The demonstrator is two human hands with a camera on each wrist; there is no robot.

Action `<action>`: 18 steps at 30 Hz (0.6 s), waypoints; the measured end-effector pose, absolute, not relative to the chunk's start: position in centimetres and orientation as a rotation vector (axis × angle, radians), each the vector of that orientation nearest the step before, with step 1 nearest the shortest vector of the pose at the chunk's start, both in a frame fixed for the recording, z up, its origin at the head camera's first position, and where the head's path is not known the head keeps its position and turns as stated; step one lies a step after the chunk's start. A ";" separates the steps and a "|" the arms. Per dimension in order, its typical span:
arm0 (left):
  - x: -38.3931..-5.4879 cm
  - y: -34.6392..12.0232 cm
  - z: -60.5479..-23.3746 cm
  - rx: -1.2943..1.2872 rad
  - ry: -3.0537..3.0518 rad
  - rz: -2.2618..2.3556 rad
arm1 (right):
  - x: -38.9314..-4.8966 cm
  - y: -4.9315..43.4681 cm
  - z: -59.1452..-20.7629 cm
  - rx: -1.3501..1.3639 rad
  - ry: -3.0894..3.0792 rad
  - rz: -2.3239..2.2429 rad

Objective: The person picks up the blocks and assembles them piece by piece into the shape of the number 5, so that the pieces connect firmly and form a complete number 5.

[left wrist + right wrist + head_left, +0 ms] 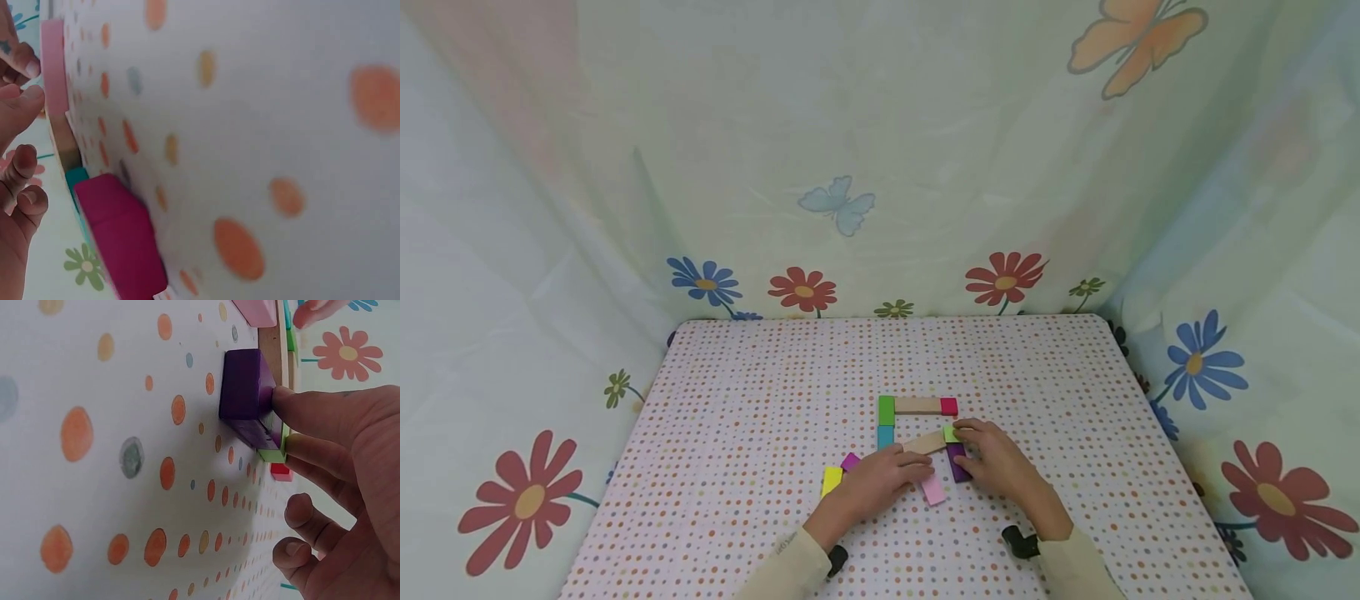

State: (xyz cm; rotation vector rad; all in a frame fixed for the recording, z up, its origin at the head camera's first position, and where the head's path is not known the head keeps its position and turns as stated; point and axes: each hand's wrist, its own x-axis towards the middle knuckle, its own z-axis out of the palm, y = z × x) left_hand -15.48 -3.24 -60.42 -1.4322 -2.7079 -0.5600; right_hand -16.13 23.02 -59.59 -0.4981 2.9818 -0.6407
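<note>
My left hand [876, 482] reaches over the lower plain wooden block [927, 443], fingertips right at its left end and loosely bent. A pink block [933, 490] lies just right of that hand, slanting away from the wooden one. My right hand [1000, 461] has its thumb against the dark purple block [242, 384] and its index finger at the light green block [272, 455], pinching round the two where they meet. The light green block adjoins the wooden block's right end, with the purple block below it. A teal block [886, 437] is partly hidden behind the left hand.
Above, a green block [886, 410], another wooden block [917, 406] and a red block [949, 407] form a row. A yellow block [832, 480] and a magenta block [850, 462] lie left of the left hand. Dotted cloth covers the table [737, 400]; flowered curtains [880, 125] surround it.
</note>
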 end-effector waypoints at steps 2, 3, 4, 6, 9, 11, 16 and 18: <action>-15.4 -3.1 -60.7 -1.429 -2.730 -0.536 | -16.1 23.0 -59.6 -0.490 2.978 -0.650; -15.4 -3.1 -60.9 -1.427 -2.735 -0.517 | -16.1 23.0 -59.6 -0.487 2.977 -0.653; -15.4 -3.1 -61.0 -1.424 -2.740 -0.504 | -16.1 23.0 -59.6 -0.485 2.975 -0.656; -15.3 -3.0 -61.1 -1.421 -2.746 -0.477 | -16.1 23.0 -59.6 -0.482 2.971 -0.658; -15.4 -2.9 -61.2 -1.421 -2.739 -0.471 | -16.1 23.0 -59.6 -0.484 2.968 -0.652; -15.4 -2.8 -61.3 -1.426 -2.724 -0.458 | -16.1 23.1 -59.6 -0.487 2.964 -0.656; -15.3 -2.3 -61.3 -1.408 -2.697 -0.371 | -16.2 23.2 -59.6 -0.506 2.960 -0.679; -15.1 -2.1 -61.3 -1.397 -2.684 -0.316 | -16.2 23.2 -59.6 -0.513 2.960 -0.681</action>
